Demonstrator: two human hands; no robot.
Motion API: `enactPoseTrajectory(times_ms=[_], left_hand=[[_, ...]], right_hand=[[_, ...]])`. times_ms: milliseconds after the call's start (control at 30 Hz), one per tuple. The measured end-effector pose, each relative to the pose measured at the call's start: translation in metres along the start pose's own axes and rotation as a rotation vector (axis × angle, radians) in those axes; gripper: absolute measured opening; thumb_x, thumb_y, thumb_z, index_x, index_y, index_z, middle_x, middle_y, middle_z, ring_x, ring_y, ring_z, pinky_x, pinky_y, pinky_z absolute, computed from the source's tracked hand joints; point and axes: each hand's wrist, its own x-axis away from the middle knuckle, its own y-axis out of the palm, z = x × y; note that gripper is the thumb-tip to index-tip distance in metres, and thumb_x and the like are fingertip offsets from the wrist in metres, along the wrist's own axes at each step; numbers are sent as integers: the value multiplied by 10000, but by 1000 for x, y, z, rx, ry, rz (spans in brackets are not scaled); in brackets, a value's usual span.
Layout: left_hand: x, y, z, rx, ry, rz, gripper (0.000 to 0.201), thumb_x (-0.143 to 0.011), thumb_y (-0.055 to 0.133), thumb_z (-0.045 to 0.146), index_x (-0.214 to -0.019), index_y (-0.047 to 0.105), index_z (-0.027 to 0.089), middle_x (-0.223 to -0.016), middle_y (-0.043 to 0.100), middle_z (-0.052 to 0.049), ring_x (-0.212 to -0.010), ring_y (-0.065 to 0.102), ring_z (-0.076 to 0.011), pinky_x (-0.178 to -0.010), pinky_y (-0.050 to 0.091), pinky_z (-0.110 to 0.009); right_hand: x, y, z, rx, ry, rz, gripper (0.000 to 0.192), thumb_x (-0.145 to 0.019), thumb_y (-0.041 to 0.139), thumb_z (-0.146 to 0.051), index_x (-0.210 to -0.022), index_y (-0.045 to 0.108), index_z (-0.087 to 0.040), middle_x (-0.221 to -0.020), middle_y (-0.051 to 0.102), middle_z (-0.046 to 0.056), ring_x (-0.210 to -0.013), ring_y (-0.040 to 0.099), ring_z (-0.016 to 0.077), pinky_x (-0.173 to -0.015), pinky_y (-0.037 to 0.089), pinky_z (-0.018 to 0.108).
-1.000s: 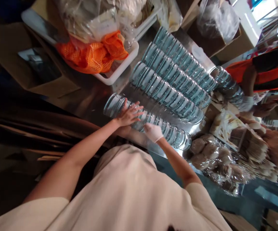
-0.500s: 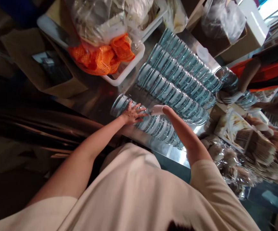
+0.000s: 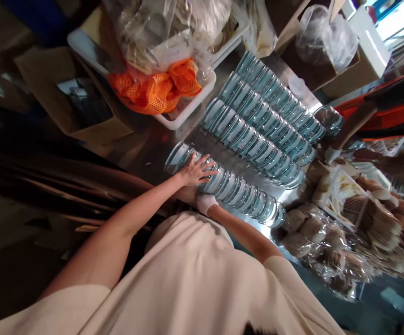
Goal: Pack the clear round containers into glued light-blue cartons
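My left hand [image 3: 197,171] is bare and lies with its fingers spread across the nearest row of clear round containers [image 3: 239,188]. These containers have shiny rims and pale labels, and they stand pressed close together in a slanting line. On the near side of that row is my right hand [image 3: 206,204], in a white glove, just below the left hand and close to my body. Its fingers are blurred and partly hidden, so their pose does not show. Beyond, several more rows of the same containers [image 3: 254,139] run parallel on the metal table [image 3: 223,156].
A white tray [image 3: 174,122] with an orange mesh bag [image 3: 160,90] stands at the back left. An open cardboard box [image 3: 107,123] is farther left. Plastic-wrapped brown bundles [image 3: 313,232] lie at the right. A co-worker's arm [image 3: 353,122] reaches in from the right.
My right hand has moved from the far side of the nearest row to its near side, toward my body. My left hand stays spread on the row.
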Motion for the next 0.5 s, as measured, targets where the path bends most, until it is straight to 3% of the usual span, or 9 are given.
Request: enactPoseTrajectory(times_ms=[67,133,233,367,500], left_hand=[[8,-7,-7,-21,2,77,513,-1069,526,490,-1581,497,464,-1697,468,-61,-1620,324,-401,-1246,-25,-843],[18,-11,-16,-42,-38,144,520,-1074,516,481,-1590,499,423,-1696,469,-74,-1633,298,-392,-1256,-67,-823],[27,-11,-28,-14,-38,90,499,-1048,561,478,-1543,561,420,-1672,506,-56,-1628,302,-404,-1252,-61,-830],[27,-3,-34,44,-46,10,484,-1036,571,463,-1520,581,444,-1640,543,-36,-1590,382,-403,-1256,-13,-834],[25,-2,-32,37,-55,9,491,-1051,539,486,-1538,562,432,-1644,536,-28,-1582,400,-392,-1271,-44,-805]], right_hand=[[3,-20,28,6,61,75,343,-1100,528,-405,-1252,732,-175,-1105,780,120,-1010,761,242,-862,603,355],[-2,-46,62,14,99,188,419,-1132,386,-331,-1435,648,-211,-1301,738,158,-1184,725,276,-923,571,343],[-27,-86,104,24,58,262,440,-1123,422,-256,-1544,545,-221,-1532,600,140,-1367,614,237,-1072,506,311],[-68,-119,125,34,-19,171,335,-1042,658,-255,-1358,678,-144,-1356,703,120,-1221,688,204,-1085,525,323],[-83,-132,122,50,26,105,215,-1050,678,-329,-1075,730,-122,-1065,761,60,-985,745,181,-932,613,377]])
